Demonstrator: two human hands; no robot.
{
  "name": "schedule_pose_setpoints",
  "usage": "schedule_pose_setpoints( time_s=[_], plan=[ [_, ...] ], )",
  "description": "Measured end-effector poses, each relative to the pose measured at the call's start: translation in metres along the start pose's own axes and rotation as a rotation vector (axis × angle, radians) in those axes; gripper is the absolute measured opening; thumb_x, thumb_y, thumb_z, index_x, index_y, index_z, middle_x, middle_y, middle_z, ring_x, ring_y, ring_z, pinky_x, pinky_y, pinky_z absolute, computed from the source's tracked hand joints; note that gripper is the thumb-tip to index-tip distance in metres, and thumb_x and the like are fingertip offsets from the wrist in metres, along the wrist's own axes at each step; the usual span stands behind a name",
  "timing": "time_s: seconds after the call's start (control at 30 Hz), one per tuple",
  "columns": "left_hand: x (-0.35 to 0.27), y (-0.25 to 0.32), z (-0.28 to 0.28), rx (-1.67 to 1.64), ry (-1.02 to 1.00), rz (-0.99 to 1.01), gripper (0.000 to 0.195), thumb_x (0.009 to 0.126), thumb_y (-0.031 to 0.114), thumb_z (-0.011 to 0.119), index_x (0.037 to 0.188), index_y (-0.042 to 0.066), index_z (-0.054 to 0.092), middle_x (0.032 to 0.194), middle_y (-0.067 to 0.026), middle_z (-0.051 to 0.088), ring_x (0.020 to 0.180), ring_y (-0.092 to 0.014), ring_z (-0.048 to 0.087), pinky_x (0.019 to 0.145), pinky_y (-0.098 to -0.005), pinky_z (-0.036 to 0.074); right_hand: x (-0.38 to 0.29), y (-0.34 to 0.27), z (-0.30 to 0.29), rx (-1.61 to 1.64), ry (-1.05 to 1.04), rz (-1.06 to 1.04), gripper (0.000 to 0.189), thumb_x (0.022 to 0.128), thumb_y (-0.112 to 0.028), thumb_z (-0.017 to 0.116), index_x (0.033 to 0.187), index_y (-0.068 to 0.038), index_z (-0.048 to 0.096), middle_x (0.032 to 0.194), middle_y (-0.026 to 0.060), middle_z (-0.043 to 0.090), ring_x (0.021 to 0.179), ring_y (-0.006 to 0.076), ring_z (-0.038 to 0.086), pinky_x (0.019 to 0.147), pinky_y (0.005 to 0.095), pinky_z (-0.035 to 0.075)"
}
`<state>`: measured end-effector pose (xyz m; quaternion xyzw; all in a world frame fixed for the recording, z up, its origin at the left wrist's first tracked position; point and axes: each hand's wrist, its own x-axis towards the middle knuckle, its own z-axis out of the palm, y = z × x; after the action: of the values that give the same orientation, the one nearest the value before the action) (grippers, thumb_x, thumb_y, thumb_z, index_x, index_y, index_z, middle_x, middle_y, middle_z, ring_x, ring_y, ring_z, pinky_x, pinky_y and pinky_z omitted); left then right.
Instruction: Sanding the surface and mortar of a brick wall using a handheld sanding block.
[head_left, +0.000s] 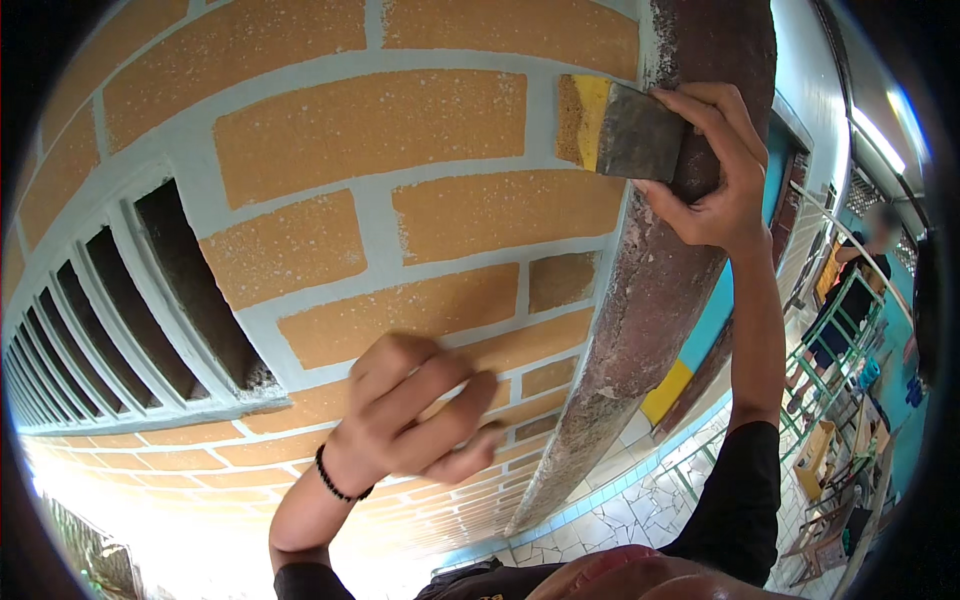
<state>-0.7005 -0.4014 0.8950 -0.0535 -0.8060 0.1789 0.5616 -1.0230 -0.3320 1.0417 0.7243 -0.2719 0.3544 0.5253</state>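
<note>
My right hand (724, 161) grips a block by its dark grey backing (640, 133), thumb below and fingers above. The block's sponge side (583, 120), part brown-orange and part bright yellow, faces left at the wall's right end, by the dark red-brown column (637, 300). Whether it touches the wall, I cannot tell. Lower down, my left hand (420, 409) is blurred in front of the wall, its fingers half curled and apart, with nothing visible in them. A dark beaded bracelet (337, 476) circles that wrist. Orange brick shapes (371, 135) with pale grey lines between them cover the wall.
A slatted vent (112, 322) opens in the wall at left. Far right, a person (855, 292) stands by a green metal frame (836, 345). Below are a cardboard box (817, 457) and a chair (821, 540). Irregular stone paving (600, 525) forms the floor.
</note>
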Motion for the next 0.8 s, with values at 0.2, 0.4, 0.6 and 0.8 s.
schedule_pose_setpoints(
  time_s=[0.2,0.4,0.6,0.8],
  plan=[
    [0.061,-0.023,0.036,-0.006,-0.005,0.117,0.032,0.07,0.024,0.076,0.095,0.006,0.071,0.097,-0.0101,0.063,0.087,-0.029,0.055,0.074,-0.0387,0.049,0.001,0.003,0.002,-0.01,0.009,-0.038,0.066,0.06,-0.014,0.088,0.123,-0.004,0.07,0.112,0.0133,0.063,0.1,0.0288,0.062,0.086,0.0373,0.053],
    [0.064,-0.037,0.059,-0.036,-0.045,0.089,0.032,0.069,0.022,0.076,0.096,0.007,0.07,0.101,-0.0097,0.061,0.089,-0.03,0.054,0.075,-0.0406,0.047,0.0,0.001,0.003,-0.025,-0.003,-0.011,0.065,0.059,-0.013,0.088,0.122,-0.005,0.071,0.112,0.0125,0.063,0.1,0.029,0.061,0.087,0.0387,0.052],
    [0.05,-0.046,0.063,0.036,-0.084,0.068,0.028,0.071,0.021,0.076,0.095,0.009,0.07,0.1,-0.0087,0.06,0.089,-0.029,0.053,0.075,-0.0407,0.047,0.0,0.001,0.004,-0.021,-0.003,-0.025,0.067,0.058,-0.014,0.088,0.123,-0.005,0.071,0.112,0.0127,0.063,0.1,0.029,0.061,0.087,0.0387,0.052],
    [0.046,-0.043,0.063,0.058,-0.079,0.108,0.025,0.071,0.021,0.077,0.091,0.01,0.068,0.097,-0.0064,0.06,0.086,-0.028,0.052,0.074,-0.0403,0.047,0.0,0.0,0.005,-0.021,0.007,-0.037,0.065,0.06,-0.013,0.088,0.123,-0.005,0.071,0.112,0.0121,0.064,0.101,0.0283,0.063,0.087,0.0371,0.053]
  ],
)
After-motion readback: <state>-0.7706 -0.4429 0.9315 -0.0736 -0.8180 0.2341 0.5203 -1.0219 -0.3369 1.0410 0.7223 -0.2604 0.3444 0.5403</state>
